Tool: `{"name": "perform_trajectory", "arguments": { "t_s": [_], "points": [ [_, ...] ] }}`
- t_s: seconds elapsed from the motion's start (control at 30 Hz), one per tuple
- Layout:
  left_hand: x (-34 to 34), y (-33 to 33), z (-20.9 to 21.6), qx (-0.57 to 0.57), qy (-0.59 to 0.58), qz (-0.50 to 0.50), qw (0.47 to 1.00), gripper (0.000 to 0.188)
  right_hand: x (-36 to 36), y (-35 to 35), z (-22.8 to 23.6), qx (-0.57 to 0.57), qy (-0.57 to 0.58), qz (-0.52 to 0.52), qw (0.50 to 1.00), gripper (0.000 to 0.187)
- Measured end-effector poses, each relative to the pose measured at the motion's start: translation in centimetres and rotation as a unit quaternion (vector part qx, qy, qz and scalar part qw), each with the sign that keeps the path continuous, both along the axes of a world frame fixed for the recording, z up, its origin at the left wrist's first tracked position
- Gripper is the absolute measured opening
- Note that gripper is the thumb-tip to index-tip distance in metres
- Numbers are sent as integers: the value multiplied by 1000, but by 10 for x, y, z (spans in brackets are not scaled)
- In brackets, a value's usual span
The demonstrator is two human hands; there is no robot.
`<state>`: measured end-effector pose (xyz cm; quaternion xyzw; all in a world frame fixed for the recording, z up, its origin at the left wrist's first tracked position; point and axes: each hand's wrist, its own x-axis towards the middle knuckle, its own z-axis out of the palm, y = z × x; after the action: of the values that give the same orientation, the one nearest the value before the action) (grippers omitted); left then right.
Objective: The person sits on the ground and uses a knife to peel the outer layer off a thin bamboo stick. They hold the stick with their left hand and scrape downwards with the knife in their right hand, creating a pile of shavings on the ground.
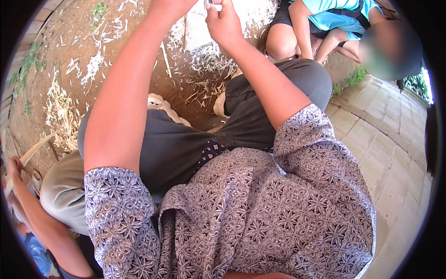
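Grey piece [210, 3] is at the top edge, mostly cropped, pinched in the fingers of the right hand [225, 24]. Left hand [181, 4] is near it, fingers cut off, so can't tell their grip. Pale shavings [94, 66] litter the dirt [134, 69], 1 person [337, 19] off right.

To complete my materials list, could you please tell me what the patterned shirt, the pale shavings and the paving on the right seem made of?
The patterned shirt: probably cotton-like woven fabric, matte, with soft folds. The pale shavings: likely wood or bamboo, dry and unvarnished, in thin fibrous strips. The paving: dull stone or concrete, in jointed slabs; unclear which.
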<state>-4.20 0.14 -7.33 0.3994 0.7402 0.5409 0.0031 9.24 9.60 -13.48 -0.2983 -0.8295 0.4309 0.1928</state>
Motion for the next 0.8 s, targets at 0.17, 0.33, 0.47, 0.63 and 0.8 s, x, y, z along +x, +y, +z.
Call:
{"name": "perform_trajectory", "arguments": {
  "t_s": [0.17, 0.33, 0.47, 0.63, 0.8],
  "points": [
    [-3, 2, -3, 13, 7, 2, 1000, 19, -4, 6, -12, 13, 11, 5, 1000, 20],
    [-1, -1, -1, -13, -25, 19, 999, 19, -1, 2, -6, 11, -48, 7, 999, 25],
    [-9, -5, 3, -12, -27, 29, 999, 18, 22, -1, -2, 32, -136, 58, 988, 26],
    [-14, -7, 5, -21, -43, 36, 998, 17, 27, 8, -5, 49, -166, 62, 983, 29],
    [-22, -8, 1, -24, -60, 53, 996, 16, 87, 40, -52, 6, -363, 69, 929, 36]
  ]
}}
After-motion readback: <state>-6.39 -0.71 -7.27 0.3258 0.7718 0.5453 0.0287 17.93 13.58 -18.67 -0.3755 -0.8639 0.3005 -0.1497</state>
